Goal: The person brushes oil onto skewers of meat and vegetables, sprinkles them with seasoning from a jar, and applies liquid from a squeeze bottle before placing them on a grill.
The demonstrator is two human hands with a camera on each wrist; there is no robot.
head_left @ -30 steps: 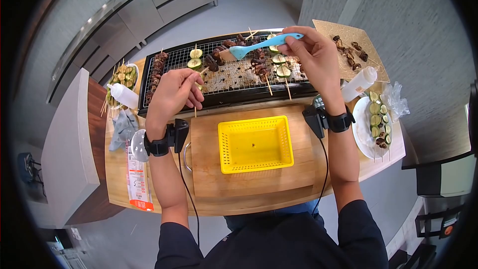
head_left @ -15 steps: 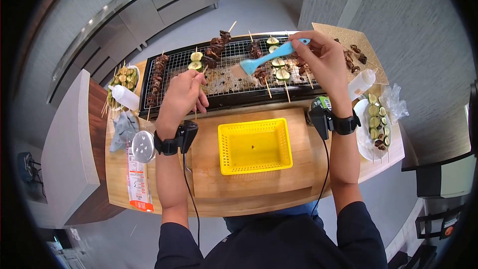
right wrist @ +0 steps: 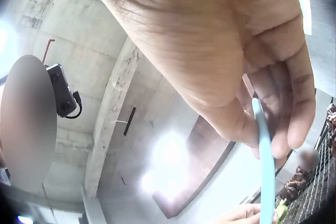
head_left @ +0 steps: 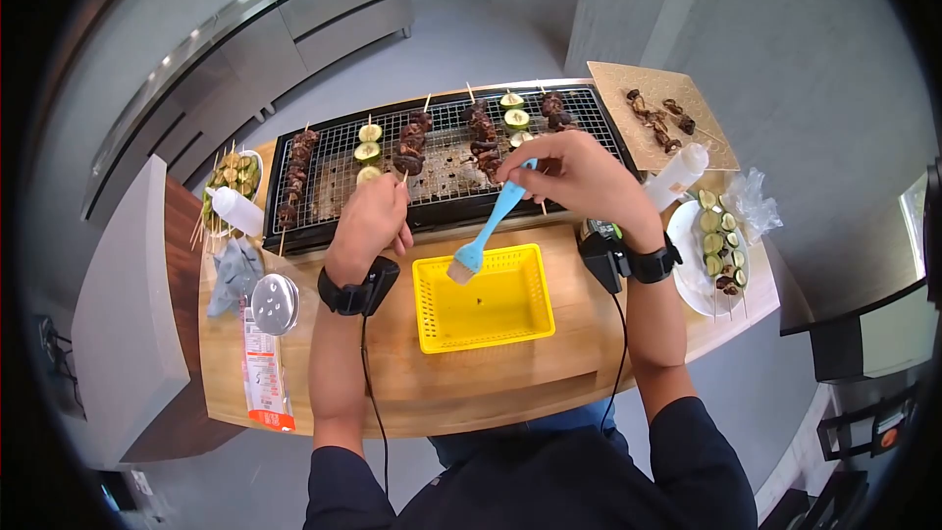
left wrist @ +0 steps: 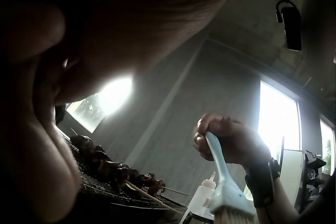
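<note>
My right hand (head_left: 579,177) pinches a light blue basting brush (head_left: 502,211) by the end of its handle. Its pale bristles point down over the far left part of a yellow plastic basket (head_left: 535,329). At the grill's front edge my left hand (head_left: 368,221) grips the stick end of a skewer of browned, dark pieces (head_left: 412,142), which lies over the wire grate. In the left wrist view the brush (left wrist: 223,182) hangs from the right hand (left wrist: 228,142), while the left hand's own dark fingers (left wrist: 37,103) fill the left side.
The black grill (head_left: 451,201) carries more meat skewers (head_left: 299,162) and zucchini skewers (head_left: 367,152). White squeeze bottles (head_left: 237,211) stand at both ends. To the right are a board with browned pieces (head_left: 716,132) and a plate (head_left: 687,275) of skewers. A shaker lid (head_left: 275,304) sits left.
The brush has left the skewer and come down toward me over the yellow basket. The skewer in my left hand was raised and tilted, then lowered back to the grate.
</note>
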